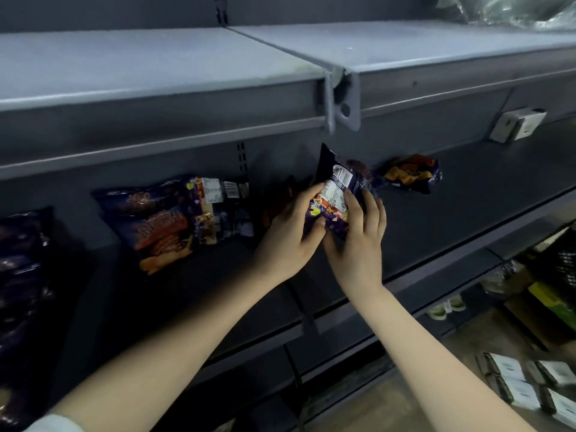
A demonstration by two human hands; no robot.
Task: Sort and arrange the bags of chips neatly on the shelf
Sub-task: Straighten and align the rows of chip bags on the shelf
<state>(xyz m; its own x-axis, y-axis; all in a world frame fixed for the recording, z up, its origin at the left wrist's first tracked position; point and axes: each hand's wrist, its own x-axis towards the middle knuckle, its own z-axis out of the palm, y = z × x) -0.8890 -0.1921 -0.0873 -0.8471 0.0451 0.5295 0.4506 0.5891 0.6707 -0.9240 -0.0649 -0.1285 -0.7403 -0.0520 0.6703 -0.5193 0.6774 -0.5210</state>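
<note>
**Mia:** How much of the sorting is done?

**Ben:** Not much, I think. On the left of the middle shelf [467,194], an orange-and-purple bag [156,226] leans on the back wall. A bag with its label side out [218,204] sits just beside it and they overlap. Some dark bags [21,275] stand at the far left. A lone bag [411,176] lies flat on the right, well apart from the rest.

**Mia:** So they don't match yet?

**Ben:** No. Some show the front and some show the back. They need to be lined up and turned the same way.

**Mia:** Where is the bag being worked on?

**Ben:** The purple bag of chips [338,190] is over the middle shelf. It is between the leaning bags and the lone bag. The left hand [290,235] and the right hand [358,244] both hold it.

**Mia:** How do they hold it?

**Ben:** The fingers [353,207] of both hands are wrapped on its lower part, one hand on each side. They squeeze it between them.

**Mia:** Which way does it point?

**Ben:** Its long side goes up and down and tips a little to the left. The top seam points up at the shelf above. The white label side faces us, so the front faces the wall.

**Mia:** Does it touch the shelf?

**Ben:** I can't tell. The hands hide its bottom end.
</note>
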